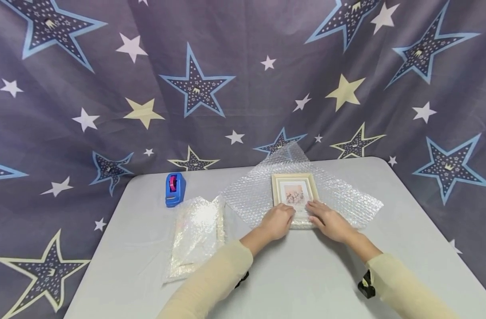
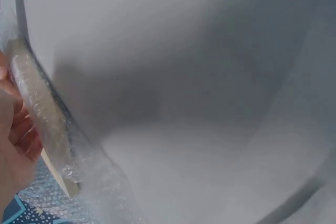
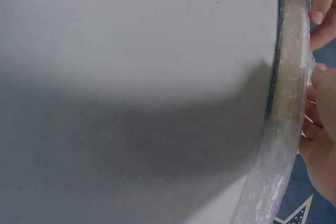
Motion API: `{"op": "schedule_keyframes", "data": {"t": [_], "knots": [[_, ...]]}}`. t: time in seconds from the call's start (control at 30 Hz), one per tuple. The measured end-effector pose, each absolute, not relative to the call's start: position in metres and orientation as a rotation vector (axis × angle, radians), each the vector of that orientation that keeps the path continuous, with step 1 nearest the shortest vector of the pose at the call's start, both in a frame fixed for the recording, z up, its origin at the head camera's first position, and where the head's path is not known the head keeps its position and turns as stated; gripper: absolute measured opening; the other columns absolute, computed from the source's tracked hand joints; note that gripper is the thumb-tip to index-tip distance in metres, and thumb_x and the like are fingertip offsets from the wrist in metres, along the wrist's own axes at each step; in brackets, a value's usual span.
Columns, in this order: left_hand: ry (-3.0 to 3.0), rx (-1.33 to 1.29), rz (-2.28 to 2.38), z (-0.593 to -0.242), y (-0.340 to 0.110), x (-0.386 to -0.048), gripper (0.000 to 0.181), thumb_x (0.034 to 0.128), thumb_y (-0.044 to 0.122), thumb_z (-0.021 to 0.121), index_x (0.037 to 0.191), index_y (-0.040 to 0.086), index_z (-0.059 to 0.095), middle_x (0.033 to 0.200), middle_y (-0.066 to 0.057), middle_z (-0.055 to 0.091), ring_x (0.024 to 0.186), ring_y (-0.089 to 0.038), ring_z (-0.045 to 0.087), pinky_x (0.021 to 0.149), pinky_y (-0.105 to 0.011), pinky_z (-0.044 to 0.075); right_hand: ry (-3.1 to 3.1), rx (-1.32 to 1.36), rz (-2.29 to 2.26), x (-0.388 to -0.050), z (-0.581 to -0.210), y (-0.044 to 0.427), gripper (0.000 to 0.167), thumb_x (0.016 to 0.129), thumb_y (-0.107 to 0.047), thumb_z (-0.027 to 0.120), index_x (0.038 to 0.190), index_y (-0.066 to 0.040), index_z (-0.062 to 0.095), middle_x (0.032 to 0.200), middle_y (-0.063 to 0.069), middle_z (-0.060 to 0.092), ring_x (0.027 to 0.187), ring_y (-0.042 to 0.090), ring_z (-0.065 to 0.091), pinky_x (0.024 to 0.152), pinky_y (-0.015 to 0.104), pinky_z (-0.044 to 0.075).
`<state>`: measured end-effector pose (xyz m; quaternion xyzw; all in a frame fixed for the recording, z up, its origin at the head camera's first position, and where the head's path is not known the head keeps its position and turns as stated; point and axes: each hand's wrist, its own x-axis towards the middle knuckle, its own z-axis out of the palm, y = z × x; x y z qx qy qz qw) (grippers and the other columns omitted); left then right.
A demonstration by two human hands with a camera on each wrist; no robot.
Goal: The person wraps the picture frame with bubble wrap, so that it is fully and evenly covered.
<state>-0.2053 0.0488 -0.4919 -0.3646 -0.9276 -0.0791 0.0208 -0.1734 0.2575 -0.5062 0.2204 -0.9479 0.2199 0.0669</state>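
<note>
Closest to you, your pale left sleeve point(image 1: 211, 281) and right sleeve point(image 1: 404, 285) reach in over the grey table point(image 1: 302, 279), a black device point(image 1: 367, 287) showing beside the right cuff. Beyond the left sleeve, toward the table's left edge, lies a flat bubble-wrapped package point(image 1: 196, 237) with pale edges showing through. Right of it, your left hand point(image 1: 276, 221) rests on the near left corner of a cream picture frame point(image 1: 276, 190), fingers bent inward; I cannot tell whether they pinch anything or only press. Your right hand point(image 1: 330, 222) lies at the frame's near right corner, its fingers fairly straight, touching the front and curled round nothing. The frame lies face up, a little right of the table's middle and toward its far edge, with a pinkish print point(image 1: 294, 195) in a white mat point(image 1: 294, 182). Under it spreads a sheet of clear bubble wrap point(image 1: 342, 195), turned up over the frame's near edge, as your wrist views also show; its side corners reach out left and right, and its far corner passes the table's far edge. Near the table's far left corner sits a blue tape dispenser point(image 1: 176, 195) with a pink roll point(image 1: 173, 183), just beyond the package. Behind the far edge hangs a star-printed dark cloth point(image 1: 243, 93).
</note>
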Motion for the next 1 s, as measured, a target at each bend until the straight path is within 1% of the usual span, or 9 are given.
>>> {"op": "schedule_keyframes", "data": {"t": [0.13,0.23,0.33,0.47,0.63,0.77,0.83,0.9,1.0], "knots": [[-2.87,-1.089,-0.278,-0.485,0.052,-0.222,0.027,0.0959,0.019,0.053,0.119,0.011,0.065,0.124,-0.002,0.068,0.117,-0.017,0.062,0.104,-0.028,0.049,-2.845,0.654,0.632,-0.174,-0.507,0.258,0.042,0.091,-0.013,0.062,0.128,0.006,0.057,0.135,0.026,0.055,0.129,0.044,0.049,0.109,0.056,0.039],[-2.915,-0.976,-0.368,-0.478,0.051,-0.241,0.03,0.0945,0.018,0.054,0.12,0.008,0.064,0.126,-0.004,0.067,0.121,-0.02,0.06,0.107,-0.03,0.047,-2.845,0.652,0.632,-0.174,-0.506,0.257,0.042,0.09,-0.013,0.063,0.126,0.007,0.057,0.133,0.027,0.056,0.128,0.045,0.049,0.109,0.057,0.039],[-2.971,-0.804,-0.461,-0.471,0.049,-0.265,0.032,0.0931,0.018,0.056,0.122,0.006,0.064,0.129,-0.006,0.065,0.123,-0.024,0.059,0.107,-0.032,0.047,-2.86,0.644,0.631,-0.173,-0.504,0.255,0.041,0.09,-0.012,0.064,0.126,0.007,0.058,0.133,0.027,0.056,0.128,0.045,0.049,0.109,0.057,0.038],[-3.042,-0.561,-0.571,-0.465,0.043,-0.298,0.039,0.0932,0.02,0.056,0.129,0.005,0.058,0.135,-0.011,0.059,0.126,-0.028,0.056,0.107,-0.036,0.047,-2.882,0.617,0.621,-0.173,-0.503,0.252,0.041,0.09,-0.012,0.063,0.127,0.007,0.057,0.134,0.026,0.056,0.129,0.044,0.049,0.11,0.056,0.038],[-3.085,-0.309,-0.731,-0.467,0.033,-0.331,0.05,0.0941,0.025,0.055,0.138,0.001,0.048,0.144,-0.016,0.048,0.134,-0.033,0.046,0.114,-0.039,0.039,-2.901,0.587,0.628,-0.173,-0.503,0.25,0.042,0.09,-0.013,0.063,0.127,0.007,0.057,0.135,0.025,0.055,0.13,0.043,0.049,0.111,0.055,0.037],[-3.101,-0.124,-0.839,-0.475,0.022,-0.347,0.054,0.0928,0.027,0.058,0.14,0.003,0.045,0.144,-0.017,0.047,0.134,-0.035,0.044,0.115,-0.041,0.037,-2.896,0.608,0.625,-0.174,-0.504,0.248,0.042,0.09,-0.013,0.063,0.127,0.007,0.057,0.134,0.026,0.056,0.129,0.043,0.049,0.111,0.055,0.038],[-3.099,-0.055,-0.893,-0.479,0.018,-0.352,0.056,0.0918,0.029,0.059,0.14,0.004,0.045,0.142,-0.018,0.049,0.133,-0.036,0.046,0.113,-0.042,0.039,-2.887,0.617,0.627,-0.175,-0.505,0.247,0.042,0.09,-0.013,0.063,0.126,0.007,0.058,0.133,0.026,0.056,0.129,0.043,0.05,0.111,0.055,0.038],[-3.103,-0.027,-0.935,-0.48,0.016,-0.356,0.058,0.0915,0.032,0.059,0.14,0.005,0.045,0.14,-0.02,0.051,0.131,-0.038,0.047,0.112,-0.044,0.04,-2.878,0.617,0.628,-0.175,-0.505,0.248,0.041,0.09,-0.012,0.064,0.126,0.007,0.058,0.133,0.026,0.056,0.128,0.043,0.05,0.11,0.055,0.038],[-3.097,-0.03,-0.99,-0.48,0.019,-0.36,0.058,0.0913,0.034,0.059,0.14,0.005,0.045,0.138,-0.022,0.051,0.131,-0.039,0.046,0.113,-0.044,0.038,-2.878,0.598,0.632,-0.175,-0.505,0.252,0.04,0.09,-0.012,0.064,0.125,0.007,0.059,0.132,0.026,0.057,0.129,0.043,0.05,0.11,0.054,0.039]]}}
